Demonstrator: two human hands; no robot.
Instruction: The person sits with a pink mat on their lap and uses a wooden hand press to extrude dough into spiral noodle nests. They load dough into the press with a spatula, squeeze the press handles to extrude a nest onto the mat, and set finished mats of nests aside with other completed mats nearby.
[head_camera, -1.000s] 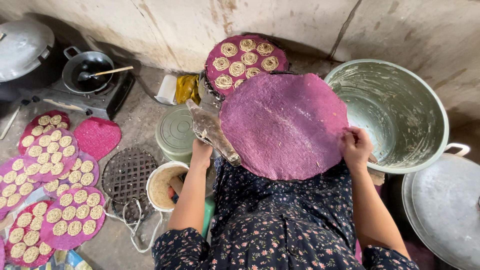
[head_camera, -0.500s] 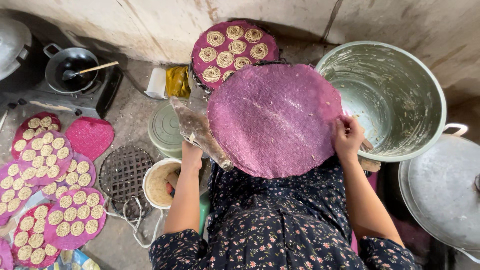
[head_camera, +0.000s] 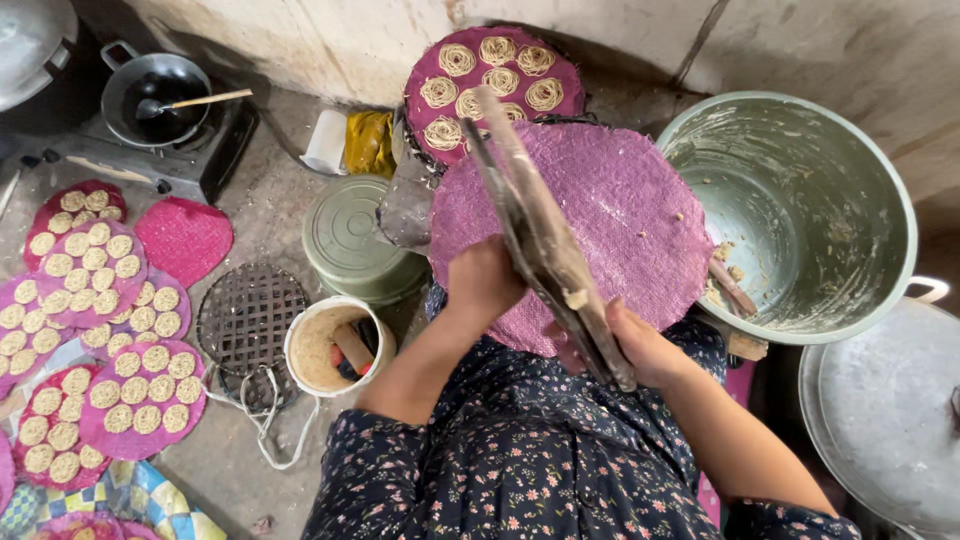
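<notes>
A long wooden press (head_camera: 545, 250), smeared with dough, is tilted up over a round purple woven mat (head_camera: 630, 210) in front of me. My left hand (head_camera: 483, 282) grips the press at its left side, about halfway along. My right hand (head_camera: 640, 345) holds its near end from below. The mat is bare apart from a few crumbs and rests over my lap, beside a large metal basin (head_camera: 800, 200). Behind it a second purple mat (head_camera: 490, 75) carries several coiled noodle nests.
Several purple mats (head_camera: 110, 390) covered with noodle nests lie on the floor at left, next to a round wire rack (head_camera: 250, 315). A small bucket of dough (head_camera: 335, 345), a green tin (head_camera: 350, 235), a pan on a stove (head_camera: 155, 95) and a metal lid (head_camera: 890, 410) surround me.
The wooden press has swung from the mat's left edge to above its middle. My right hand left the mat's right edge and took hold of the press's near end.
</notes>
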